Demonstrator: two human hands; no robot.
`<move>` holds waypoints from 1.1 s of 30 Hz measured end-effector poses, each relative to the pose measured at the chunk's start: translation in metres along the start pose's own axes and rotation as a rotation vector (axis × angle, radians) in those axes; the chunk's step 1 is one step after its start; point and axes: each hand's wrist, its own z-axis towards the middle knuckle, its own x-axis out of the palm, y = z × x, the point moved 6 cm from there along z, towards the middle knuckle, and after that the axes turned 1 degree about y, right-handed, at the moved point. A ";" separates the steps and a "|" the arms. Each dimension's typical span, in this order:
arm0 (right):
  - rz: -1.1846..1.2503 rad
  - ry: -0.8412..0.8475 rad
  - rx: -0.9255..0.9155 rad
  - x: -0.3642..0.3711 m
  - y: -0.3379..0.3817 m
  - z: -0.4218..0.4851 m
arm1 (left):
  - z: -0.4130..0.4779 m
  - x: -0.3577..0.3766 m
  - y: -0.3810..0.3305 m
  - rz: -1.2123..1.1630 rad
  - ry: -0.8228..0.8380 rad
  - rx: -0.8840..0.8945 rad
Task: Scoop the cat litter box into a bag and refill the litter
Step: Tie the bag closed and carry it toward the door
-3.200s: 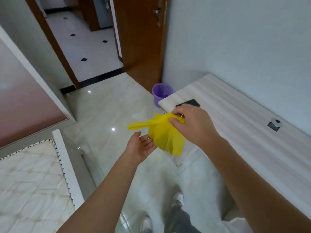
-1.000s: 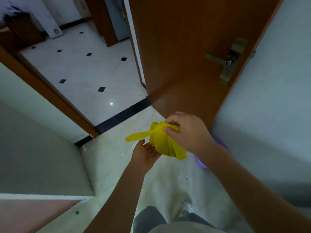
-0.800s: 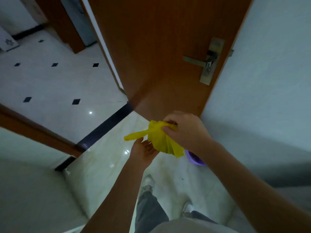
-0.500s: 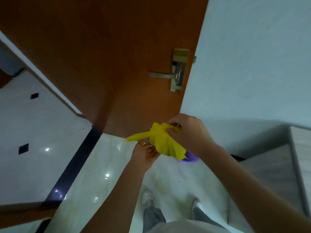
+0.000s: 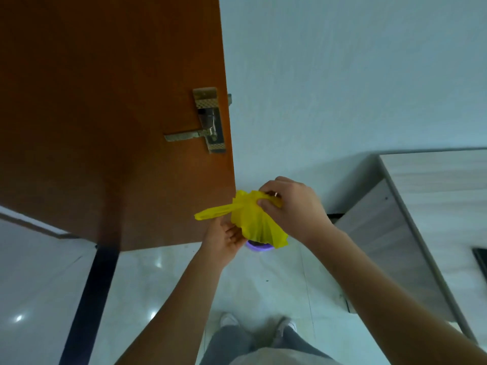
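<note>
A pale wall (image 5: pixel 342 75) fills the upper right of the view. A brown wooden door (image 5: pixel 105 114) stands open against it on the left, over a glossy tiled floor (image 5: pixel 39 285). At the right edge runs a light wood-grain desk (image 5: pixel 434 185). The person stands facing the corner where door and wall meet, both bare forearms raised in front of the chest. The right hand (image 5: pixel 297 209) pinches the gathered top of a crumpled yellow plastic bag (image 5: pixel 255 225) between thumb and fingers, probably to find the mouth and tease it open. The left hand (image 5: pixel 221 238) lies palm up just under the bag and touches its lower folds, as if to steady the loose plastic. Its fingertips go behind the bag, so I cannot tell whether they grip it. One handle loop of the bag sticks out to the left, above the left hand. The bag looks flat and empty, and no litter box, scoop or litter shows anywhere, so the scooping seems not yet begun. A brass lever handle (image 5: pixel 184 135) sits on the door. Directly below the bag, a sliver of a purple bin (image 5: pixel 259 248) shows on the floor.
</note>
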 end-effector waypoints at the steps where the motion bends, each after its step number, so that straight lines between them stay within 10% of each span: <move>1: 0.001 -0.002 0.005 0.004 -0.002 0.000 | 0.001 -0.001 0.002 0.008 -0.001 -0.008; 33: 0.137 -0.343 0.693 0.213 -0.078 0.019 | 0.207 -0.096 -0.019 0.526 0.047 -0.374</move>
